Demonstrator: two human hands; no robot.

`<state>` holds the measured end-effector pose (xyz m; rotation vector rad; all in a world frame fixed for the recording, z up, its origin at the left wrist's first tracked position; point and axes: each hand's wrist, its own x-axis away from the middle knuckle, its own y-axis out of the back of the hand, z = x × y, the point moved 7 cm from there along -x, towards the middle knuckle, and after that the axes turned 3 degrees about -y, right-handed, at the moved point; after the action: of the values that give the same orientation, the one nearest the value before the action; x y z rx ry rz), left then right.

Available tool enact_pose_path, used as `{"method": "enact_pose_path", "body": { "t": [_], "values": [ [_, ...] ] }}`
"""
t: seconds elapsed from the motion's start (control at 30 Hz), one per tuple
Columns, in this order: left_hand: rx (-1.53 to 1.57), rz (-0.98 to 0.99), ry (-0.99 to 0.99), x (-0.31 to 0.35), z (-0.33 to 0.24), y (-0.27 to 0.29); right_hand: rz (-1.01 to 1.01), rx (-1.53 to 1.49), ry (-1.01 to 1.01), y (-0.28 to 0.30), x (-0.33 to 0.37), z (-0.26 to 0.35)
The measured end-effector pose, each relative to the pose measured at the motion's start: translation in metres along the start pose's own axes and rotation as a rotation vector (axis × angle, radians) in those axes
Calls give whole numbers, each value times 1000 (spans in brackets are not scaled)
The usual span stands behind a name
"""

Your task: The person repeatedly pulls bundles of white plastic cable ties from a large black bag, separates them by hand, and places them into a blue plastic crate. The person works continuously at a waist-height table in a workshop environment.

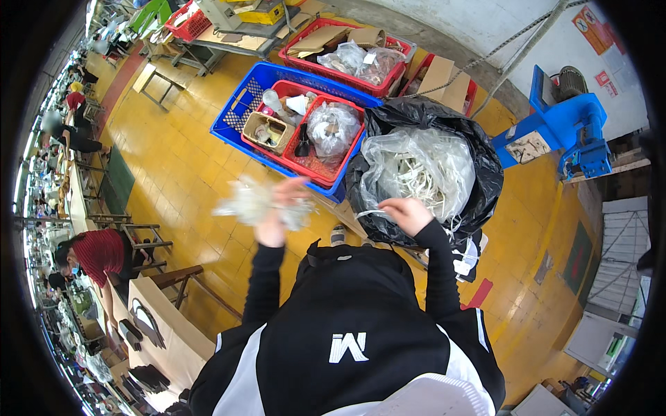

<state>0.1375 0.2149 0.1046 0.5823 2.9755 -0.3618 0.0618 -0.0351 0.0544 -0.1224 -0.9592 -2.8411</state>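
Note:
A crumpled clump of translucent whitish plastic [243,201] is in my left hand [272,220], smeared by motion; its fingers are round the clump, and its exact kind does not show. My right hand [413,215] pinches the end of a thin white strip [370,213] at the near left edge of the bags. Just beyond that hand, a clear plastic bag [385,154] full of tangled white strips [424,184] sits inside a large black plastic bag [489,156].
Left of the bags stands a blue crate [229,114] with red trays [298,87] inside. Behind it is a red crate [397,78] of cardboard and plastic bags. A blue machine [548,125] stands right. At left, a person in red [104,249] bends over a worktable [184,333].

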Motion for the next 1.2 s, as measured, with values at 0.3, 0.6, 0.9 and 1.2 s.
{"method": "enact_pose_path", "body": {
  "t": [0.3, 0.6, 0.9, 1.2],
  "values": [
    [121, 18, 462, 21, 77, -81, 12, -767, -195, 12, -9, 51],
    [196, 153, 243, -2, 60, -84, -154, -418, -81, 24, 0, 66],
    [50, 294, 510, 21, 93, -62, -163, -548, -32, 11, -9, 64],
    [397, -128, 62, -6, 27, 55, -698, 294, -505, 40, 40, -117]
  ]
}}
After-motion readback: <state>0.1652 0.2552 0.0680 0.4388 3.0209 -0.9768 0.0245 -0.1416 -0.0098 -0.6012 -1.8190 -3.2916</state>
